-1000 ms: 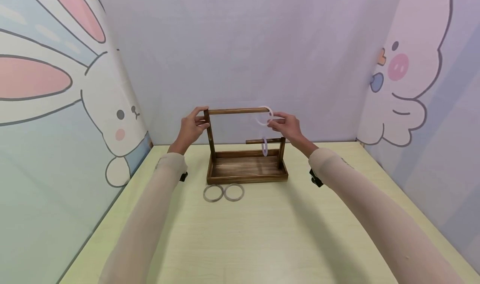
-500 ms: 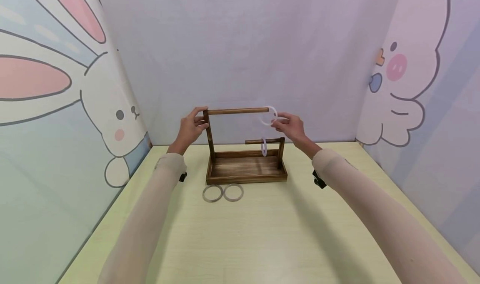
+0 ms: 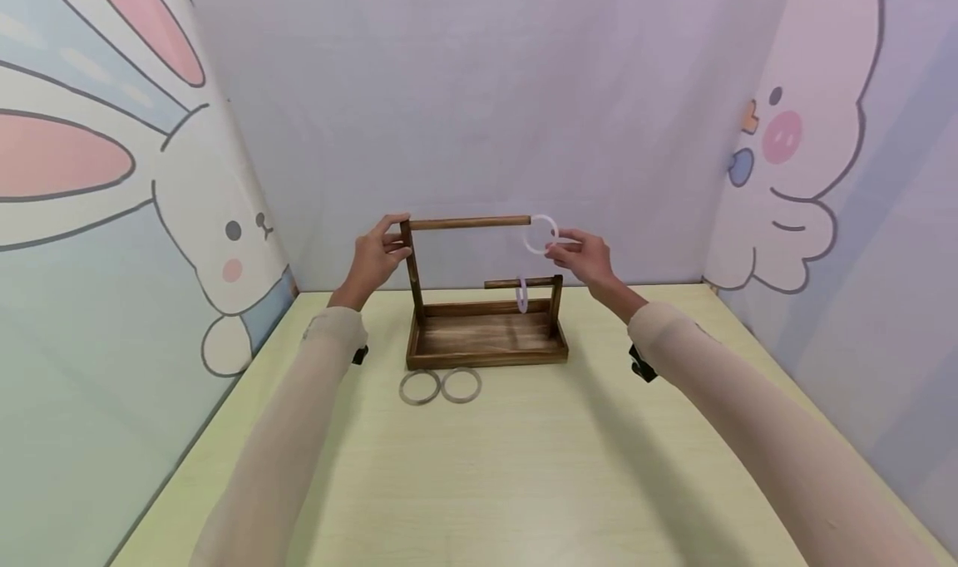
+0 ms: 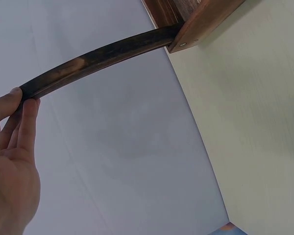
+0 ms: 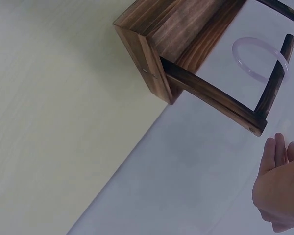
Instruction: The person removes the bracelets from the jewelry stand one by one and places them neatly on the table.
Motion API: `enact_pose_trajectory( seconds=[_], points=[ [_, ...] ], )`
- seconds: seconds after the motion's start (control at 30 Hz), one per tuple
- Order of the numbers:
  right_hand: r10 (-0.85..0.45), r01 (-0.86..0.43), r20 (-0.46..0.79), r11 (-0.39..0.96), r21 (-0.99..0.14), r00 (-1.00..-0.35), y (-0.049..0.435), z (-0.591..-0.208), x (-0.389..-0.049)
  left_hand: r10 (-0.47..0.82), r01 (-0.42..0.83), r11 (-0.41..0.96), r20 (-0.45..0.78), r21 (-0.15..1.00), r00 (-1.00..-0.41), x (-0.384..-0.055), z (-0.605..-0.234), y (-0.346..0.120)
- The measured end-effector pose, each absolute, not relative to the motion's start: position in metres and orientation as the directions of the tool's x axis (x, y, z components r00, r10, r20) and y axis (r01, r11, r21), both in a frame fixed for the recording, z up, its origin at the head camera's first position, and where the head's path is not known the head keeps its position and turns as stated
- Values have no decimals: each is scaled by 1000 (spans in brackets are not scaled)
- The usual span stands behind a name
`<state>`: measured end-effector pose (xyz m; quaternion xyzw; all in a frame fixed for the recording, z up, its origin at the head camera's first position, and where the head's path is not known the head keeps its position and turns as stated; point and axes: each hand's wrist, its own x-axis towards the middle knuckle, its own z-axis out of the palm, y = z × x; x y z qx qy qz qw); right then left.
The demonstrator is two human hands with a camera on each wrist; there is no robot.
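A dark wooden jewelry stand (image 3: 488, 359) has a tray base, a tall left post with a long upper bar (image 3: 471, 223), and a shorter right post with a lower bar (image 3: 500, 284). My left hand (image 3: 372, 258) grips the top of the tall post, thumb and fingers on either side in the left wrist view. My right hand (image 3: 586, 257) pinches a whitish translucent bangle (image 3: 556, 228) at the upper bar's free end; whether the bar tip is still inside the ring is hard to tell. A lilac bangle (image 5: 241, 64) hangs on the lower bar.
Two grey bangles, a left one (image 3: 419, 403) and a right one (image 3: 461, 401), lie side by side on the pale table (image 3: 494, 484) before the stand. Cloth walls with cartoon animals rise at the left, back and right.
My right hand has moved slightly right with the bangle, which has slid outward from around the upper bar to its tip. My left hand keeps its grip on the post.
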<state>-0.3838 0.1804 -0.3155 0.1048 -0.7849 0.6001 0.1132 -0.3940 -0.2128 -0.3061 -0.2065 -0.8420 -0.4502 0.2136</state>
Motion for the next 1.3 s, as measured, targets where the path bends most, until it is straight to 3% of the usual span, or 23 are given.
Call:
enact_pose_trajectory(
  seconds=[1.3],
  points=[
    [-157,-259,226,239,-936,-961,186,-326,-359,139,531,514,545,674,-827,-401,-308,-214]
  ],
)
